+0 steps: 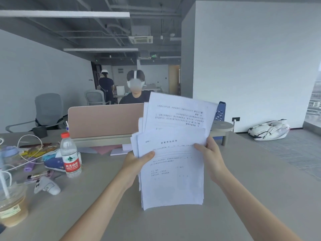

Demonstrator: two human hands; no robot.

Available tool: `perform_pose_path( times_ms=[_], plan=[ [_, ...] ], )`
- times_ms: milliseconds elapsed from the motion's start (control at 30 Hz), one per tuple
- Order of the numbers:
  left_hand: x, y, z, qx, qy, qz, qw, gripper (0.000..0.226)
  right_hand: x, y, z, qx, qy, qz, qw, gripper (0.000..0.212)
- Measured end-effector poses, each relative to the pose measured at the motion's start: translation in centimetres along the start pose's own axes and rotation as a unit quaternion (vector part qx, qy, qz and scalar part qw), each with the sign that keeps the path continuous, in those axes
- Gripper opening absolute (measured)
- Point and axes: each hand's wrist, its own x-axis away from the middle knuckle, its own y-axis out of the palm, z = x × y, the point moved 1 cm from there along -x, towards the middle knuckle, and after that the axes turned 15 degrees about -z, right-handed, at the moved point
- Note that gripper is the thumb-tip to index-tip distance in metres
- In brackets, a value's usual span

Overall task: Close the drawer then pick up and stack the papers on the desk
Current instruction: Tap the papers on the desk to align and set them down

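I hold a sheaf of white printed papers (172, 171) upright over the beige desk (243, 188). The sheets are uneven, with the back ones sticking up higher than the front ones. The lower edge of the sheaf sits at or just above the desk surface. My left hand (137, 164) grips the left edge, thumb on the front sheet. My right hand (211, 155) grips the right edge near the top of the front sheet. No drawer is in view.
A water bottle (70, 155), a white controller (46, 186), an iced drink cup (12, 206), cables and clutter fill the desk's left side. A pink divider panel (106, 121) stands behind the papers, with a person seated beyond it. A white bag (268, 129) lies on the floor.
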Motion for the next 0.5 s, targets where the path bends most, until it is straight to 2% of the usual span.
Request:
perform_pose_path(
  times_ms=[200, 500],
  plan=[
    [0.0, 0.2, 0.1, 0.009, 0.010, -0.037, 0.999, 0.027, 0.2, -0.2, -0.2, 0.021, -0.001, -0.012, 1.000, 0.030],
    [-0.5, 0.4, -0.9, 0.020, 0.011, -0.065, 0.998, 0.033, -1.1, -1.0, -1.8, 0.067, -0.047, -0.052, 0.995, 0.042]
  ],
)
